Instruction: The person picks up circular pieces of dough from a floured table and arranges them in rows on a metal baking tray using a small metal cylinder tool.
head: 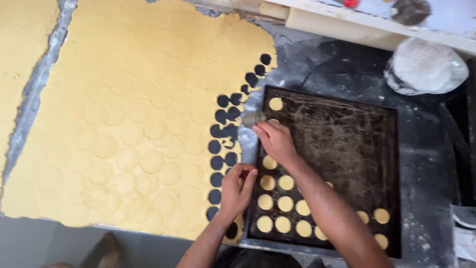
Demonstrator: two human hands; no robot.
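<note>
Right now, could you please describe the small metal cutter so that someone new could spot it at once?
Find the dark baking tray right of the big yellow dough sheet. At the tray's upper left corner, the right hand holds the round metal cutter in its fingertips. It is the only grey, shiny piece among flat yellow dough discs.

A dark, flour-dusted worktop (426, 149) carries everything. A wide sheet of yellow dough (124, 99) lies on its left. A dark baking tray (347, 144) sits right, a rolling pin (337, 30) far.
</note>
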